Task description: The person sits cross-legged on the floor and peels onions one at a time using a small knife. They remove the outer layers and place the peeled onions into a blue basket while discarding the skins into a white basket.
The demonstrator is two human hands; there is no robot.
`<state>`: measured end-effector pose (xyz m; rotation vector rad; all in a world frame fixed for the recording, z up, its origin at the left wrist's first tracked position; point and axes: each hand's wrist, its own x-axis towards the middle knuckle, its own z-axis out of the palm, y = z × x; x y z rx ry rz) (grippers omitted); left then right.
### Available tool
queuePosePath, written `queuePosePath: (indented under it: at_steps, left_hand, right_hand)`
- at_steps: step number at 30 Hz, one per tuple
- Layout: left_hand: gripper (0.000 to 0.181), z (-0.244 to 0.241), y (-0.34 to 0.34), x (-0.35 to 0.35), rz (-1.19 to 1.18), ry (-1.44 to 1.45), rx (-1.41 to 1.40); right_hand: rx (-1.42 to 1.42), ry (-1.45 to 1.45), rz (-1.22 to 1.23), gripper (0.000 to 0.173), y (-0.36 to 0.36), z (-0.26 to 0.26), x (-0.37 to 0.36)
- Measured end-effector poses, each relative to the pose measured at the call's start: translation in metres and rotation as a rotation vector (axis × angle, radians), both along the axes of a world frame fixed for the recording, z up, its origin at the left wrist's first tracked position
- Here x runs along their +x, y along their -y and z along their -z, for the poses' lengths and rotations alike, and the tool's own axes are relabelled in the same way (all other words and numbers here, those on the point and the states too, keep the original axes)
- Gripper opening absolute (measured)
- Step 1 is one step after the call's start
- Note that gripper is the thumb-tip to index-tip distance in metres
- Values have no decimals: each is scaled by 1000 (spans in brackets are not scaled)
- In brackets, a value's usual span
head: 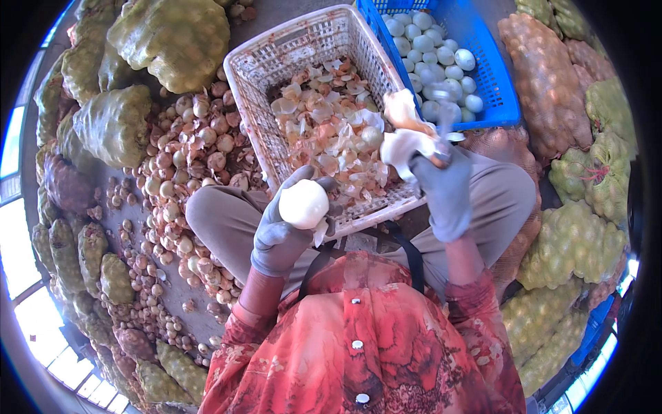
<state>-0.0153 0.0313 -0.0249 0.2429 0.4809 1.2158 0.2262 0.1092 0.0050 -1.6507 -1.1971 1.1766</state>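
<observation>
My left hand (283, 230), in a grey glove, grips a peeled white onion (304, 204) over the near left rim of a white plastic crate (239, 85). A strip of skin hangs below that onion. My right hand (446, 189), also gloved, is closed around a small knife whose blurred blade (444, 111) points away from me. Pale and brown onion peel (406, 147) sticks out beside the knife on its left, against my fingers. Loose onion skins (323, 129) cover the bottom of the crate, with a whitish onion (371, 136) among them.
A blue plastic crate (500, 98) holding peeled onions (428, 57) stands beyond my right hand. Unpeeled onions (173, 160) are heaped on the floor at left. Full mesh sacks (170, 41) line the left side, and more sacks (548, 85) lie at right.
</observation>
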Motion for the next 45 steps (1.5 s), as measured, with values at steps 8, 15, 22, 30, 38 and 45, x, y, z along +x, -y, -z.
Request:
queuePosePath:
  at_steps: [8,15,22,30,38,45]
  left_hand:
    - [72,-24,-30,9,-106,-359,59]
    - [72,-117,-129,-2,-236,-1069,447]
    - [41,20,-162,-268,-467,-1576,87]
    - [35,261,-173,-245,-105,-2039,132]
    - [72,312,-172,-233,192,-1968,-129]
    - [86,93,-134,-233,-252,-719,-40]
  right_hand:
    - [-8,637,-709,46,-3,78,-26]
    - [-57,466,-588,45,-4,116,-21]
    - [-101,394,-516,20,44,149,-34]
    - [-104,739,-613,19,45,142,-53]
    - [-134,784,-650,15,44,128,-74]
    - [-88,578,-662,23,37,130,-61]
